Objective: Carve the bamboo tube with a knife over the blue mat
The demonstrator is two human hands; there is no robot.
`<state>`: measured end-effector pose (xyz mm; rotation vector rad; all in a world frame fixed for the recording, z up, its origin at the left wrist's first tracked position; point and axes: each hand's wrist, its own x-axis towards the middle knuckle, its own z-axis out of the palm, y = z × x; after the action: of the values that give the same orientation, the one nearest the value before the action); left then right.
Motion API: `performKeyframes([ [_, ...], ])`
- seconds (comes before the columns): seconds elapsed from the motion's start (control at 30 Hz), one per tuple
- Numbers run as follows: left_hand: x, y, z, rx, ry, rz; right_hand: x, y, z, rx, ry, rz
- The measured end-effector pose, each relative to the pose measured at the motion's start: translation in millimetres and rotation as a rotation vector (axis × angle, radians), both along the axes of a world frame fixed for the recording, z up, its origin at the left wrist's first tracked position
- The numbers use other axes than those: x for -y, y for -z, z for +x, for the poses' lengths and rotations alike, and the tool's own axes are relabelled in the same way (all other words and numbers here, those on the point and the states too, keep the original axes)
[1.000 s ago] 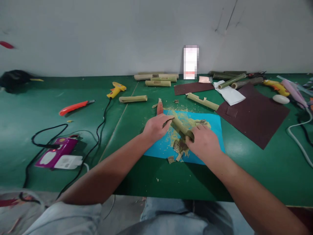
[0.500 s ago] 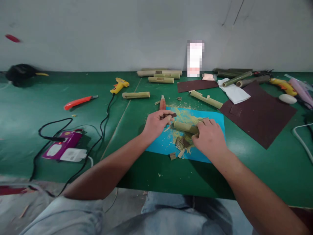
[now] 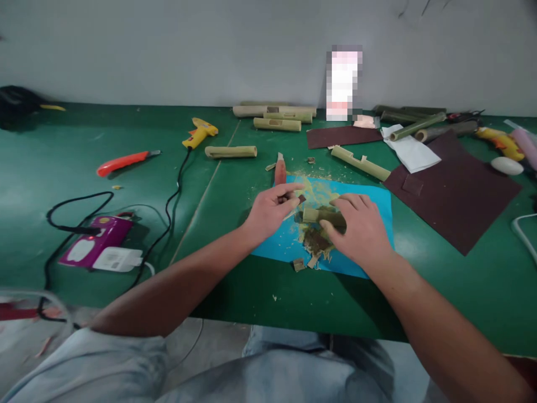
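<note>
My right hand (image 3: 361, 229) grips a short green bamboo piece (image 3: 321, 216), holding it level over a blue sheet (image 3: 380, 207) strewn with yellow-green shavings and chips. My left hand (image 3: 271, 210) pinches a small dark brown scrap, probably sandpaper (image 3: 297, 198), just left of the bamboo's end. A red-handled knife (image 3: 279, 171) lies on the green table (image 3: 126, 235) right behind my left hand.
Several bamboo sections (image 3: 230, 151) lie along the back and right. Brown sandpaper sheets (image 3: 455, 193) cover the right side. A yellow glue gun (image 3: 200, 133), an orange utility knife (image 3: 122, 163) and a purple power strip (image 3: 94, 249) with black cables sit to the left.
The bamboo piece went from slanted and held by both hands to level in my right hand. My left hand let go of its end and now holds the small brown scrap.
</note>
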<state>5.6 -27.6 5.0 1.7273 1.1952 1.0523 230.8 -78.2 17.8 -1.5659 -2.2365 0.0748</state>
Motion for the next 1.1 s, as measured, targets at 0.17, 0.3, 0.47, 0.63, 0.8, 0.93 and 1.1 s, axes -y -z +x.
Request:
performKeyframes([
  [0.17, 3, 0.8, 5, 0.032, 0.023, -0.006, -4, 1.5, -11, -0.005, -0.076, -0.011],
  [0.3, 2, 2.8, 6, 0.072, 0.021, -0.043, -9, 5.9, -16, 0.002, -0.118, -0.025],
  [0.47, 1, 5.5, 6, 0.146, 0.058, -0.111, -16, 14.9, -14, -0.067, -0.166, -0.01],
  [0.63, 1, 4.4, 6, 0.115, 0.089, -0.202, -20, 20.0, -11, -0.164, -0.188, 0.005],
  [0.8, 1, 5.0, 6, 0.071, 0.127, -0.23, -20, 18.9, -12, -0.19, -0.184, -0.011],
  [0.93, 2, 1.5, 8, 0.094, 0.098, -0.236, -20, 19.6, -13, -0.169, -0.175, 0.008],
  [1.1, 3, -3.5, 8, 0.049, 0.093, -0.232, -19, 20.4, -14, -0.171, -0.161, 0.013],
])
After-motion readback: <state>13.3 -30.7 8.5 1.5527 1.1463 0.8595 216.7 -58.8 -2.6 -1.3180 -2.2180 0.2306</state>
